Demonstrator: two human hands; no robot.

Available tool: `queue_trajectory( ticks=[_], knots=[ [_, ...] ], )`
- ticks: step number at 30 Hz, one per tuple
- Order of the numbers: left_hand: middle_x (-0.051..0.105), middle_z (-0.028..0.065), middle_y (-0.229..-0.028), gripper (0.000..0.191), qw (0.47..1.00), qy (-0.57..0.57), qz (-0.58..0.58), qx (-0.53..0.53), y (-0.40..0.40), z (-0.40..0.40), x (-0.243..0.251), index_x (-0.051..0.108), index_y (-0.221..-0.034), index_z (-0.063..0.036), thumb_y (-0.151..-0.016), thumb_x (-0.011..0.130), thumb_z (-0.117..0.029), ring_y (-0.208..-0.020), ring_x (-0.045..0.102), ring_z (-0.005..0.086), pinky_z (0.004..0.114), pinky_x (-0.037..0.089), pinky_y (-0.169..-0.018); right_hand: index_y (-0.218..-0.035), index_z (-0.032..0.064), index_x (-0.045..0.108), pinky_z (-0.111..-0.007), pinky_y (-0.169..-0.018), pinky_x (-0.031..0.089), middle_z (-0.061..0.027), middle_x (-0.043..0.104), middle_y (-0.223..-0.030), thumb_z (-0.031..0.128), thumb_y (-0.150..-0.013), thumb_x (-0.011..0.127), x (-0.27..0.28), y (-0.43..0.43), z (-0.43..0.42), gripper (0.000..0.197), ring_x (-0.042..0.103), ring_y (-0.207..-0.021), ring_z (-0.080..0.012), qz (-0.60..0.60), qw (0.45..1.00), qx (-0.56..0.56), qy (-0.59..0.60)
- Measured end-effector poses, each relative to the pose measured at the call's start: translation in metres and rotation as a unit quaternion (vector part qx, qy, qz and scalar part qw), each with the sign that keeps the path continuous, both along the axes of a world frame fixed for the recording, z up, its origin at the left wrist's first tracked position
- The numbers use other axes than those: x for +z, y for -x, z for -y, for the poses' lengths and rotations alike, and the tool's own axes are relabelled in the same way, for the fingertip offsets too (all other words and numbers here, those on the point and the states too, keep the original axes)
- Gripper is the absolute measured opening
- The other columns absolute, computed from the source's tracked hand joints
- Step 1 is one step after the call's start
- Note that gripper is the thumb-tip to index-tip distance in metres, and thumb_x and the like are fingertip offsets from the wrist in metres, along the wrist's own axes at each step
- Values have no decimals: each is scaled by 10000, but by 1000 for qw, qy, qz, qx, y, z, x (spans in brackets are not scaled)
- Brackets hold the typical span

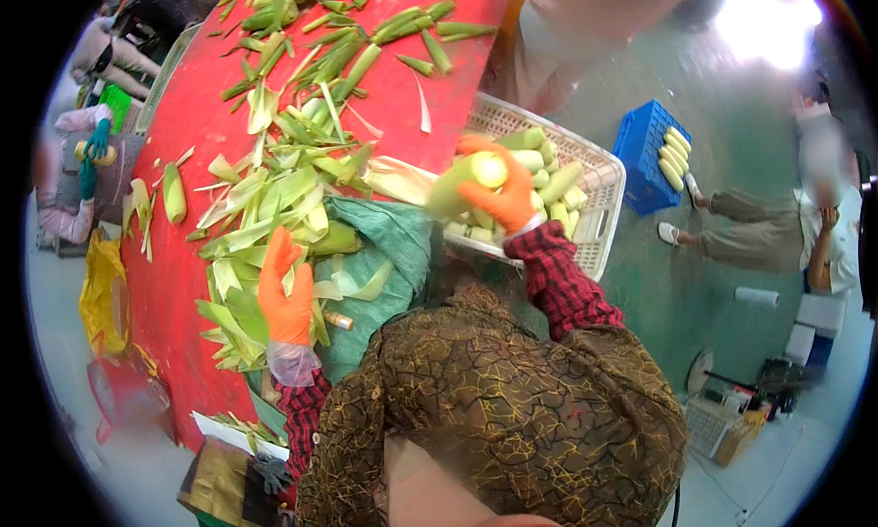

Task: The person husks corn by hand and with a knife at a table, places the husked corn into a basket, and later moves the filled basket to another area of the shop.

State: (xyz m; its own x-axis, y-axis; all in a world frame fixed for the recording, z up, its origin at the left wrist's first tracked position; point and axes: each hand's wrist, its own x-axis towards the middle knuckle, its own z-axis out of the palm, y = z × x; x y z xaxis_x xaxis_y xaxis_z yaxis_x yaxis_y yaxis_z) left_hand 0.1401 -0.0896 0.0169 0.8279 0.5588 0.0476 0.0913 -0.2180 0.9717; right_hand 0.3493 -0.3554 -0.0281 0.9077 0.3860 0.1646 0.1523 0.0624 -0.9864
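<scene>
My left hand (285, 290), in an orange glove, is raised over a pile of corn husks (240, 311) with its fingers apart and nothing in it. My right hand (504, 187), also in an orange glove, grips a thick green-husked ear of corn (449, 187) whose pale cut end faces up. That ear is above the near edge of a white plastic crate (603, 208) holding several pale green ears of corn (562, 181). Loose husks and leaf pieces lie on the red tabletop (199, 109). A green woven sack (384, 232) hangs beside the husk pile.
A person (549, 40) stands beyond the crate. Another gloved worker (72, 170) is at the table's far left. On the floor at right is a blue crate (638, 157) with ears on top, near a person (775, 218). A husked ear (174, 192) lies at left.
</scene>
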Motion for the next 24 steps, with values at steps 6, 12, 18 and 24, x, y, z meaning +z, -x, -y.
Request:
queue_trajectory(
  ticks=[6,12,18,24],
  knots=[
    [493,132,-1338,512,999,41,-20,-9,2,-14,-12,433,-1352,-13,-863,583,-40,-1109,550,208,328,418,-963,-1173,78,583,-350,-874,470,-140,630,-1097,345,-696,732,-77,-28,92,567,613,-997,-255,-1,906,-227,358],
    [561,127,-1256,473,999,-50,-7,21,23,-17,-15,480,-1314,-10,-856,593,-39,-1061,580,181,305,446,-922,-1070,57,660,-322,-881,472,-95,671,-1049,226,-830,657,-115,-20,81,294,634,-977,-204,69,953,-119,271],
    [610,124,-1176,460,996,-8,39,75,22,-10,-10,520,-1281,-16,-835,623,-58,-1012,612,180,302,465,-889,-1065,16,663,-266,-820,493,-68,673,-1002,116,-868,627,-52,-55,-24,224,626,-913,-137,-70,989,-1,130],
    [600,148,-1181,443,983,-9,63,172,32,-16,-23,514,-1272,10,-846,613,-56,-1018,611,189,299,466,-884,-1070,-36,640,-271,-793,502,-89,661,-977,112,-887,599,-35,-150,-113,239,619,-869,-143,-47,993,108,12]
  ],
)
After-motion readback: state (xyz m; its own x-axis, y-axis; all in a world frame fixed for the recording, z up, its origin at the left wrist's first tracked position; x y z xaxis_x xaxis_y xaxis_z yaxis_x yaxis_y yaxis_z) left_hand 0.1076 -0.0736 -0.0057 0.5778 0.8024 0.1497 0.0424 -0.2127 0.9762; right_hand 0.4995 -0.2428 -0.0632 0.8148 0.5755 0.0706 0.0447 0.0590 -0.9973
